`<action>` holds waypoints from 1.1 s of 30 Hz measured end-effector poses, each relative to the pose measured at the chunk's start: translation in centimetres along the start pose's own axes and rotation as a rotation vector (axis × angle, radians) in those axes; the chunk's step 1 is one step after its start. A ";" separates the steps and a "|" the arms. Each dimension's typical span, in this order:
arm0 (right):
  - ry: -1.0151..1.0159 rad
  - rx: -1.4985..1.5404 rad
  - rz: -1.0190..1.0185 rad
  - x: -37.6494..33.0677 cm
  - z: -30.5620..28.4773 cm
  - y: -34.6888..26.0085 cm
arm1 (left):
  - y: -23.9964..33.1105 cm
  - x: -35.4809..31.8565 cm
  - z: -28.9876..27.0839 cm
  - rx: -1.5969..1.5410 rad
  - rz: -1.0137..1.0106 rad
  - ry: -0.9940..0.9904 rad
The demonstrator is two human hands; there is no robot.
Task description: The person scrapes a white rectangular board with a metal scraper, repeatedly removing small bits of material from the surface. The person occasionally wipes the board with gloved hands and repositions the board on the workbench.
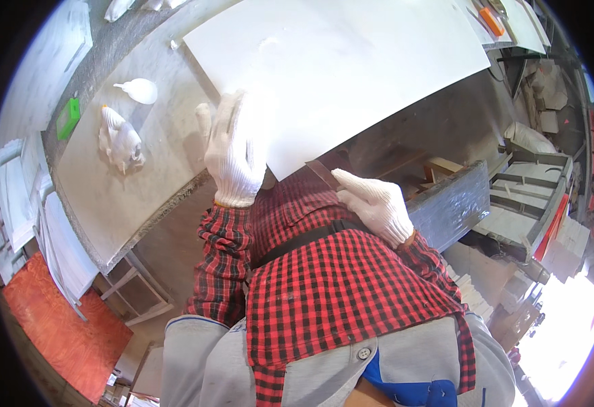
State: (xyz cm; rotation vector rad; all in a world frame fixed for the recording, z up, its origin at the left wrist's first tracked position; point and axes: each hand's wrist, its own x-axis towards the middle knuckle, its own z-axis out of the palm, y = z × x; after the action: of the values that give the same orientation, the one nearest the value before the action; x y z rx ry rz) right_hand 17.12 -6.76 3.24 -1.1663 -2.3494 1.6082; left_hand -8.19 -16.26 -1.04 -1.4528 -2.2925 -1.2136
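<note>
A big white slab point(337, 68) lies on the bench, one corner pointing toward me. My left hand point(236, 152), in a white knit glove, is at the slab's left edge with its fingers stretched out. It seems to hold nothing; whether it presses on the slab I cannot tell. My gloved right hand point(377, 203) is closed, pinching a thin, dark, flat blade point(322, 174) that looks like a scraper. The blade's tip sits close to the slab's near edge, and its other end is hidden in the glove.
Left on the stone bench point(164, 142) are a crumpled plastic bag point(120, 141), a white teardrop-shaped piece point(139, 90) and a green box point(68, 119). An orange object point(491, 22) lies at the far right. Right of me stands a plastic-wrapped panel point(451, 207) beside a metal frame point(531, 193).
</note>
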 end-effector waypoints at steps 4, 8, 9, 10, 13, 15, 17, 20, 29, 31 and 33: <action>0.034 0.082 0.046 -1.2 -0.1 0.3 | 0.2 2.1 0.3 -0.096 0.180 -0.259; 0.017 0.158 0.127 -2.2 -0.2 0.8 | 0.9 3.4 1.4 -0.052 0.427 -0.498; 0.034 0.147 0.106 -2.4 -0.1 1.2 | 0.9 3.3 1.3 -0.075 0.445 -0.541; 0.051 0.136 0.085 -2.6 0.0 1.6 | 0.8 2.7 1.2 -0.113 0.434 -0.601; 0.063 0.141 0.072 -3.1 -0.4 1.9 | 3.2 2.9 -0.8 -0.317 0.409 -0.724; 0.069 0.138 0.051 -3.2 -0.5 1.8 | 3.3 1.9 -1.6 -0.391 0.296 -0.663; 0.081 0.101 0.020 -3.2 -0.5 1.9 | 3.7 1.2 -3.1 -0.457 0.062 -0.628; 0.136 0.187 -0.065 -3.0 0.1 2.3 | 0.9 -0.9 -4.0 -0.226 0.149 -0.232; 0.098 0.184 -0.176 -1.6 0.2 2.5 | 1.7 0.4 -4.5 0.064 0.265 -0.160; 0.135 0.155 -0.235 -1.3 0.2 2.5 | 2.7 0.4 -3.0 -0.025 0.364 -0.387; 0.154 0.175 -0.227 -1.4 0.2 2.7 | 4.1 1.5 -2.0 0.080 0.408 -0.599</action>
State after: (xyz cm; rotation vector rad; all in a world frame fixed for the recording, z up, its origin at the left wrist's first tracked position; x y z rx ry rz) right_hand 19.43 -7.33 1.43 -0.9164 -2.1111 1.5499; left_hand -6.14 -15.88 3.23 -2.3439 -2.1407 -0.6174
